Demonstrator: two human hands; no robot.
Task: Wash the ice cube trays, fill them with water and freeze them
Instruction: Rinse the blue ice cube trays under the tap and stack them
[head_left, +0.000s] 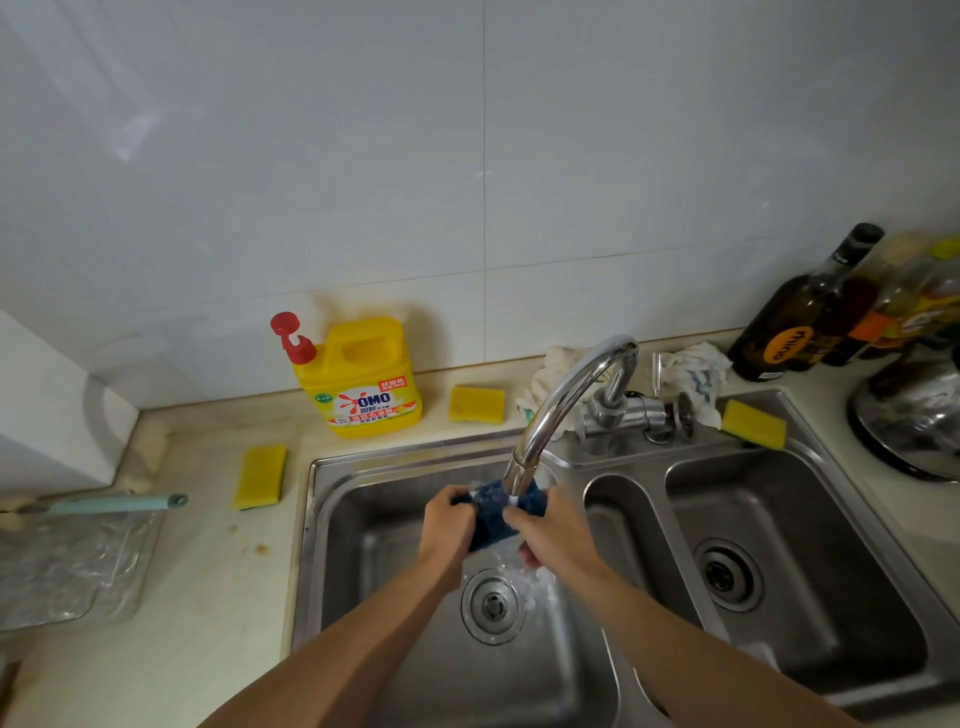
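A dark blue ice cube tray (493, 512) is held over the left sink basin (374, 597), right under the chrome faucet spout (558, 402). Water runs from the spout over the tray and splashes down by the drain (491, 605). My left hand (447, 525) grips the tray's left end. My right hand (550, 535) grips its right end, fingers curled round the edge. The hands and the spout hide much of the tray.
A yellow detergent bottle (366, 379) stands at the wall. Yellow sponges lie on the counter (260, 475), (476, 404) and on the sink rim (753, 423). Bottles (800, 312) and a metal pot (914, 415) crowd the right. A clear plastic container (67, 566) sits at left.
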